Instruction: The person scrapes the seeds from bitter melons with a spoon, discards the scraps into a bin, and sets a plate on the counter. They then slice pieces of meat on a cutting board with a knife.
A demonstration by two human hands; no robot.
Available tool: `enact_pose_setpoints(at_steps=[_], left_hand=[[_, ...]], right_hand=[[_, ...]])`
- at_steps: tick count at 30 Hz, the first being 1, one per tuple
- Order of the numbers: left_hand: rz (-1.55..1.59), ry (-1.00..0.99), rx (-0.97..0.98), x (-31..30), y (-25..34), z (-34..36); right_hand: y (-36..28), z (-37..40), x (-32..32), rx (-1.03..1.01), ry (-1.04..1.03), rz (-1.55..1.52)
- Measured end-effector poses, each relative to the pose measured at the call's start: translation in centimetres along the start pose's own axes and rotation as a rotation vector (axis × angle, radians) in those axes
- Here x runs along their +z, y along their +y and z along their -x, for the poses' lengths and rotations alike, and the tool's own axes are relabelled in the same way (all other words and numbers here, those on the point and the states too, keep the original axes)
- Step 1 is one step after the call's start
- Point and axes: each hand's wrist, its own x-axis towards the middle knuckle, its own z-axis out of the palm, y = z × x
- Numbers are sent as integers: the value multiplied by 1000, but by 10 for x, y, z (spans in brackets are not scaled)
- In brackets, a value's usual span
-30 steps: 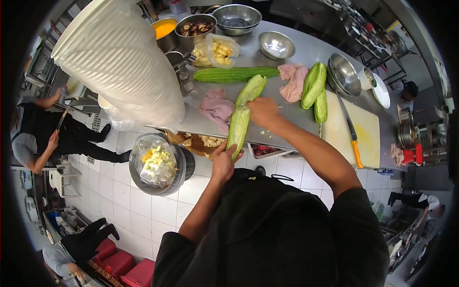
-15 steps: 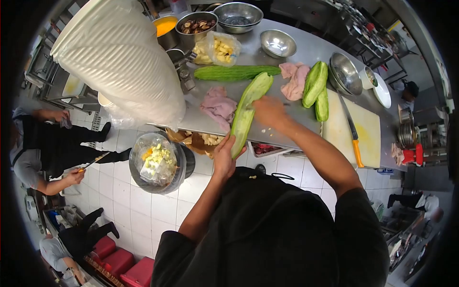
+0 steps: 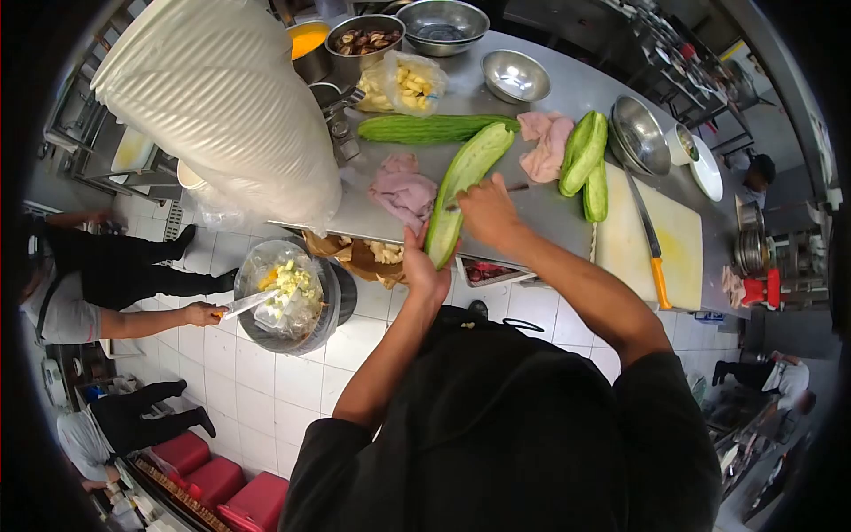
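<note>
A long halved green gourd lies tilted over the counter's near edge, pale cut face up. My left hand is wrapped round its lower end. My right hand is closed on a spoon-like metal tool, its tip at the gourd's hollowed middle. A whole green gourd lies behind. Pink cloths rest on both sides, one at the left and one at the right. More hollowed gourd halves are stacked farther right.
An orange-handled knife lies on a white cutting board. Metal bowls and a bag of yellow pieces stand at the back. Wrapped containers rise at the left. A co-worker's hand holds a knife over a lined bin.
The held gourd has shifted slightly toward the upper right. My right hand has moved a little left and down, and its tool now shows. The co-worker's knife has moved over the bin.
</note>
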Motion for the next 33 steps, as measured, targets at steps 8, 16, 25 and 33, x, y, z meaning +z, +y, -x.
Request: enact_pose_setpoints(at_steps=[8,16,25,33], left_hand=[[-17,3,-47,3,5,1],[59,-10,-26,-1,-5,-13],[52,31,13,1,-12,-16],[41,42,-16,2,-7,-18]], right_hand=[[-1,3,-16,81,-86,-80],[-19,11,-23,-39,-152,-82],[-31,19,-33,28,-220,-180],[-15,3,-42,24,-370,-272]])
